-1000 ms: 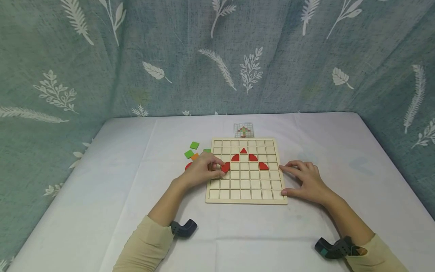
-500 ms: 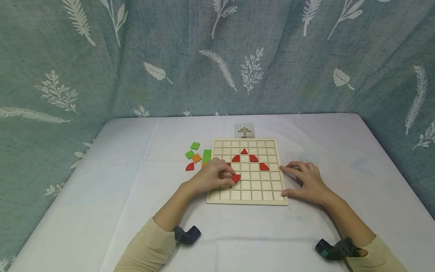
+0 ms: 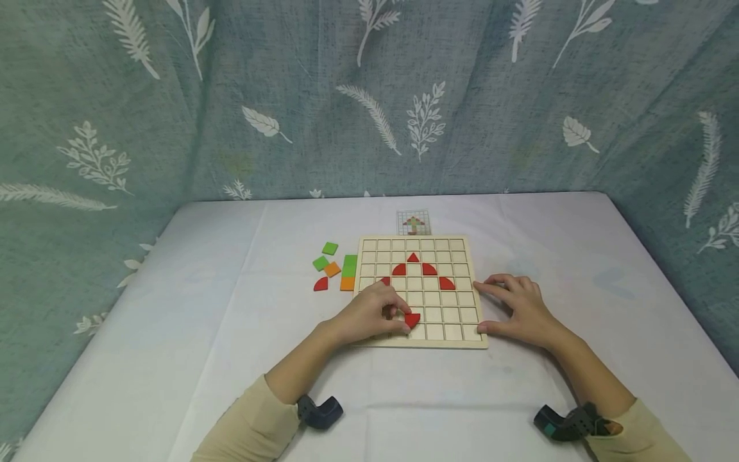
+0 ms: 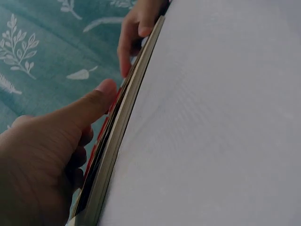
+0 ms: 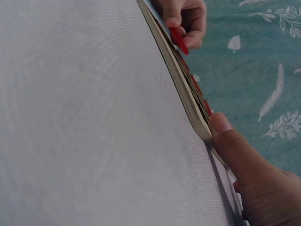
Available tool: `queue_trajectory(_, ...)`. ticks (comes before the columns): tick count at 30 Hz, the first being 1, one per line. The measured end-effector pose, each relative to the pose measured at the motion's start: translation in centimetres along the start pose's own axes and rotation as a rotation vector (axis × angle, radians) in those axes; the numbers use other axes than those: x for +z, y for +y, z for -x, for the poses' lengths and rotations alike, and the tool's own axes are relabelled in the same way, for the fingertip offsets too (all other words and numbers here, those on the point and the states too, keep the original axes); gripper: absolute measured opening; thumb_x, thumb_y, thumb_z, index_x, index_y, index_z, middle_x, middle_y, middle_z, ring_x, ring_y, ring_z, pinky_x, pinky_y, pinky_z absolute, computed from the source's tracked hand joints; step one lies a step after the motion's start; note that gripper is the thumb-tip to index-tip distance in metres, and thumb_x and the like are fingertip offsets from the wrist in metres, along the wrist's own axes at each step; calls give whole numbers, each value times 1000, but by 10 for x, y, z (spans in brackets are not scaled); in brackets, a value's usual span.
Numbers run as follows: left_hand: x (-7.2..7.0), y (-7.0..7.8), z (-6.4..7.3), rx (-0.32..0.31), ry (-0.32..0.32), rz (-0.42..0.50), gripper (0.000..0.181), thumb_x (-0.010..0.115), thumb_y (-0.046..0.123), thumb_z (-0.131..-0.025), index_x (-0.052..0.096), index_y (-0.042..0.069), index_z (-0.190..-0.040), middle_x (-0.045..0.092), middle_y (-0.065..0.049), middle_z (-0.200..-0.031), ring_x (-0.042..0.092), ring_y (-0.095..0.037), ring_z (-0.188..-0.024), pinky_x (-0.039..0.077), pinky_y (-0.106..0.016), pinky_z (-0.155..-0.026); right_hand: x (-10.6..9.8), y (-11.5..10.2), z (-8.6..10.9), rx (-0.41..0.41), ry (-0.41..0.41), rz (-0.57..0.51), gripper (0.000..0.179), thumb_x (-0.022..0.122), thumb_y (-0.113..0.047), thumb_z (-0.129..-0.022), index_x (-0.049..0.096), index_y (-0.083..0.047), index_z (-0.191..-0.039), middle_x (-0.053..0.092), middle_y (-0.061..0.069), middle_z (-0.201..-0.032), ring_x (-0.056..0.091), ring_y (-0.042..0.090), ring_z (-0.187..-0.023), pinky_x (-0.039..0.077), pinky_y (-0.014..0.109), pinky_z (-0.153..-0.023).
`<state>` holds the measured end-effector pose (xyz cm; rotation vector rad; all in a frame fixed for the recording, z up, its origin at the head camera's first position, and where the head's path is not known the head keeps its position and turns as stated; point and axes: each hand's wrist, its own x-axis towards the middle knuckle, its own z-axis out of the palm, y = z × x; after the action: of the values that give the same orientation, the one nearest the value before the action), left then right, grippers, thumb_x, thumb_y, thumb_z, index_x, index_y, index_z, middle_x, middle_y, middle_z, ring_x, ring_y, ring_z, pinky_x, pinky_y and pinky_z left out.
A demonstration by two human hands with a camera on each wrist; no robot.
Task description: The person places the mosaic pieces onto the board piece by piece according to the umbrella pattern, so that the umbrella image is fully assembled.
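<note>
A light wooden grid board [image 3: 427, 344] lies on the white cloth. Thumb and fingers of my left hand [image 3: 366, 313] pinch a red quarter-circle tile [image 3: 414, 319] over the board's lower middle cells; the right wrist view shows this tile tilted above the board. My right hand [image 3: 522, 311] touches the board's right edge with its index fingertip and thumb, fingers spread. On the board sit a red triangle tile [image 3: 412, 258] and more red quarter-circles stepping down on both sides; the lowest left one [image 3: 385, 281] is partly hidden behind my left hand.
Left of the board lie green tiles [image 3: 330, 248], orange tiles [image 3: 331, 269] and a loose red quarter-circle [image 3: 321, 284]. A small pattern card [image 3: 413, 222] lies against the board's far edge. A leaf-print curtain [image 3: 323, 77] stands behind the table.
My left hand has carried the red quarter-circle from the board's left side down and right to the lower middle, uncovering the loose tiles at left. My right hand has stayed at the edge.
</note>
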<state>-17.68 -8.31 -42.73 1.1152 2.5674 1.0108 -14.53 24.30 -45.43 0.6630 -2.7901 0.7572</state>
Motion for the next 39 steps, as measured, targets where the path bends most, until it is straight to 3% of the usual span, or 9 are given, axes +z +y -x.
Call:
queue_trajectory(20, 8, 4, 1, 33, -14, -56, 27, 84, 38, -67, 71, 22, -85, 50, 15, -70, 43, -5, -76, 35, -22, -71, 1, 1, 0, -10, 11, 1, 76, 82, -46, -64, 59, -13, -129, 50, 8, -122, 38, 28, -105, 25, 47, -85)
queue_trajectory(25, 7, 5, 1, 31, -4, -32, 24, 83, 37, -69, 70, 23, -83, 50, 15, -70, 42, -6, -75, 34, -22, -70, 0, 0, 0, -13, 14, 4, 75, 82, -45, -64, 59, -13, -128, 50, 8, -122, 38, 28, -104, 25, 47, -84)
queue_trajectory(39, 7, 5, 1, 40, -5, -105, 20, 81, 37, -72, 69, 23, -83, 49, 16, -72, 42, -5, -76, 35, -22, -71, 0, 0, 0, -13, 18, 0, 76, 82, -46, -64, 59, -12, -128, 51, 9, -121, 38, 28, -103, 25, 47, -84)
